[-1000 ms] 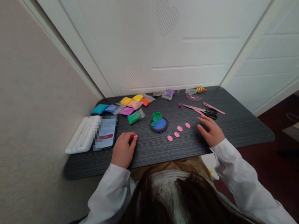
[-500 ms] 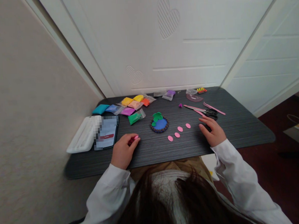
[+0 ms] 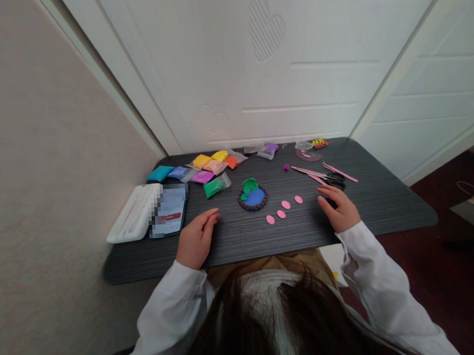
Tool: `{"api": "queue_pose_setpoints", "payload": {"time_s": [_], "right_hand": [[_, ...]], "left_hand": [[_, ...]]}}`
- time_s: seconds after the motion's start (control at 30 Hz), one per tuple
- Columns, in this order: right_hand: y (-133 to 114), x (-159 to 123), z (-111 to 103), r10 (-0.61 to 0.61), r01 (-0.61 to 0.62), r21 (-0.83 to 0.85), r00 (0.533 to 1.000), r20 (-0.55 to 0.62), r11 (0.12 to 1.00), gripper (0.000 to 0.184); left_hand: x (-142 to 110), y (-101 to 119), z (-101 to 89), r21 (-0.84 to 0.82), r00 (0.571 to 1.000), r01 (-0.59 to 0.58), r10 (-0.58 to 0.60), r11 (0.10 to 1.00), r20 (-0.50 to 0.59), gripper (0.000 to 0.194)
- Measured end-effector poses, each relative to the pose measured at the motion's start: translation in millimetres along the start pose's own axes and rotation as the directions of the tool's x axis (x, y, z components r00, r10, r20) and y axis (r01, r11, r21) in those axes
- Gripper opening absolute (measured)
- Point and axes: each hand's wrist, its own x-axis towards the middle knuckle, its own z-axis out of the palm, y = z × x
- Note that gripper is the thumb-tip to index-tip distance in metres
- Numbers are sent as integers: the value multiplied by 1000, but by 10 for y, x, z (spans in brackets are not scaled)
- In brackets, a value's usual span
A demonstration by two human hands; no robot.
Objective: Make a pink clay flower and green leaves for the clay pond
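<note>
Clock centre for all bearings: blue disc (image 3: 255, 196), edged with brown balls and topped at its upper left by green leaf shapes (image 3: 249, 186). Flat on the table (image 3: 240, 241), between the two hands.

Left hand (image 3: 196, 237): at 8 o'clock, thumb and fingers drawn together. Pink trace at the tips; impossible to tell whether held piece or fingertip, hence grip unconfirmed.

Right hand (image 3: 339, 209): just past 3 o'clock, fingers spread loosely, nothing held. Near the handles of the scissors (image 3: 320, 174).

Pink ovals (image 3: 286, 204): four, flat and separate, in a staggered row from 5 to just past 3 o'clock, between disc and right hand.

Surface: dark, finely ribbed. Green packet (image 3: 217, 185) between 9 and 10 o'clock; yellow packet (image 3: 220, 155) near 11; purple packet (image 3: 271, 148) at 1; pink tweezers (image 3: 341, 171) between 2 and 3; phone (image 3: 169, 213) and white case (image 3: 135, 212) near 9.

Room: white panel (image 3: 214, 51) with heart reliefs at 12 o'clock; pale wall (image 3: 53, 155) at 9; dark red floor (image 3: 420, 274) toward 4.
</note>
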Motion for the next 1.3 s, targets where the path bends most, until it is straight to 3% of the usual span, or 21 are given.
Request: {"api": "queue_pose_setpoints", "payload": {"time_s": [0.2, 0.4, 0.53, 0.67, 0.8, 1.0, 1.3], "right_hand": [[5, -8, 0, 1, -1, 0, 1000, 2, 1000, 30], [-65, 5, -16, -24, 23, -30, 998, -54, 999, 28], [-404, -59, 102, -109, 110, -1, 986, -127, 994, 22], [-921, -186, 357, -298, 311, 128, 948, -107, 942, 15], [-1243, -256, 528, -392, 386, 233, 920, -25, 892, 17], [-1275, -255, 541, -327, 317, 232, 945, 5, 920, 14], [-1283, -262, 548, -308, 293, 214, 950, 40, 932, 13]], "left_hand": [[-7, 27, 20, -143, 998, 65, -65, 988, 0, 32], [-3, 78, 21, -399, 979, 197, -200, 896, 33, 14], [-43, 159, 197, -680, 972, 219, -215, 699, 92, 14], [-93, 319, 426, -794, 957, 289, -161, 535, 239, 19], [-104, 438, 513, -840, 953, 301, -140, 452, 267, 22], [-90, 455, 518, -840, 941, 337, -142, 425, 306, 12], [-104, 390, 515, -737, 925, 359, -111, 572, 364, 12]]}}
